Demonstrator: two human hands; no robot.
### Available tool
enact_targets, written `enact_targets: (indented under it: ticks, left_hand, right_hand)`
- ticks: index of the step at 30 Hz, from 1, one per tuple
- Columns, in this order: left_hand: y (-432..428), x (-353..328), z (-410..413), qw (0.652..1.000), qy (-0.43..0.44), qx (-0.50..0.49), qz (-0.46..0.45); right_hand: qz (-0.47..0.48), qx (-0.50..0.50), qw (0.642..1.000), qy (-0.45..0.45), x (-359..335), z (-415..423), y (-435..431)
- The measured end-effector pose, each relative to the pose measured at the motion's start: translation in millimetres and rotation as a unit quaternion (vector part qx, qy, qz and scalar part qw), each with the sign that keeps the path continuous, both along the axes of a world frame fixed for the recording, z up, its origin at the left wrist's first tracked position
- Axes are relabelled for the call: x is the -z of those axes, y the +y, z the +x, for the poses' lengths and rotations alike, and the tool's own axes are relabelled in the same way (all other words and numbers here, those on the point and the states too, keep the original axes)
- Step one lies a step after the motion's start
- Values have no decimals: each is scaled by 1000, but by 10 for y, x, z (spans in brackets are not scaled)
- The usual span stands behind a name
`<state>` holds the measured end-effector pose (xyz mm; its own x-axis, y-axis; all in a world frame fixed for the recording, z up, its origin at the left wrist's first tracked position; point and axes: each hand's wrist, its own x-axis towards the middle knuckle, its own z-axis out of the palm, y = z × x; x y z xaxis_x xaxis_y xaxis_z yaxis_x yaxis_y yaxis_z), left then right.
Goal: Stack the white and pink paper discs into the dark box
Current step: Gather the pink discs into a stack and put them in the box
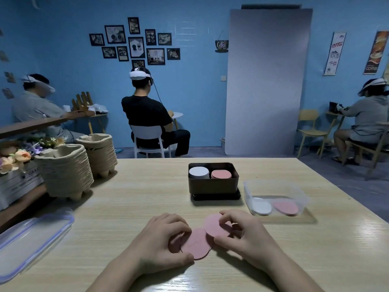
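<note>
the left hand [160, 239] curls its fingers and thumb around a pink disc [196, 246] lying flat, and the right hand [246, 234] pinches a second pink disc [214, 226] whose edge overlaps the first. the dark box [213, 185], with a white stack [199, 172] and a pink stack [221, 174] inside, stands beyond the fingertips, well apart.

On the wooden table [126, 207], the left hand [160, 239] holds flat pink discs [196, 245], perhaps 2 overlapping. The right hand [246, 234] pinches 1 tilted disc [214, 226]. Beyond, the dark box [213, 185] holds 1 white stack [199, 172] and 1 pink stack [221, 174].
</note>
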<state>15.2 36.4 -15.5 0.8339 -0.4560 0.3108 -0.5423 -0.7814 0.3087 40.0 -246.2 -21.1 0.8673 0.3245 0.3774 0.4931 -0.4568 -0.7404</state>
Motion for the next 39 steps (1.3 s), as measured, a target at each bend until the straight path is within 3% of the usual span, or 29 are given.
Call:
enact_targets:
  ticks: [14,22,26,31,39]
  left_hand:
    - [-82,-85,133,1000,13,-2,26]
    - [-94,-42,84,998,7,-19,-52]
    - [-80,-34,74,995,-5,-50,-88]
    - [-126,-77,82,994,-44,-66,-69]
    - [-367,-178,123,996,-33,-21,-80]
  right_hand:
    - [-45,25,998,-35,21,44,-7]
    - [-76,37,996,-23,-3,32,-17]
    - [-74,47,996,-27,-3,29,-25]
    - [-55,30,998,-11,17,31,-1]
    - [5,-21,1000,-2,21,23,21]
